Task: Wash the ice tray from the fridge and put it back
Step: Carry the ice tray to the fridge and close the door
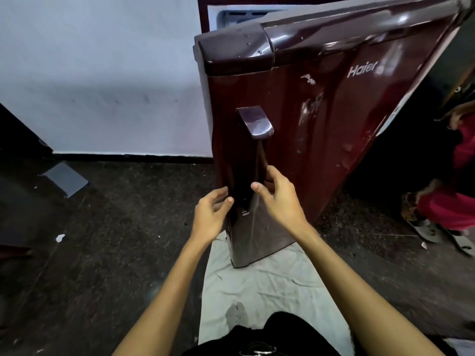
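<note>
A dark maroon fridge door (321, 119) stands partly ajar, its edge turned toward me. Behind its top, a strip of the white fridge interior (239, 15) shows. A long handle (257, 140) runs down the door's front near the edge. My left hand (212, 214) is at the door's left edge, fingers spread and touching it. My right hand (277, 199) sits at the lower part of the handle with fingers curled loosely, apart from the thumb. No ice tray is visible.
A pale cloth (259, 286) lies on the dark speckled floor (110, 240) under the door's corner. A white wall (102, 73) is at the left. At the right, another person in red clothing (455, 196) and sandals (431, 229) crouches.
</note>
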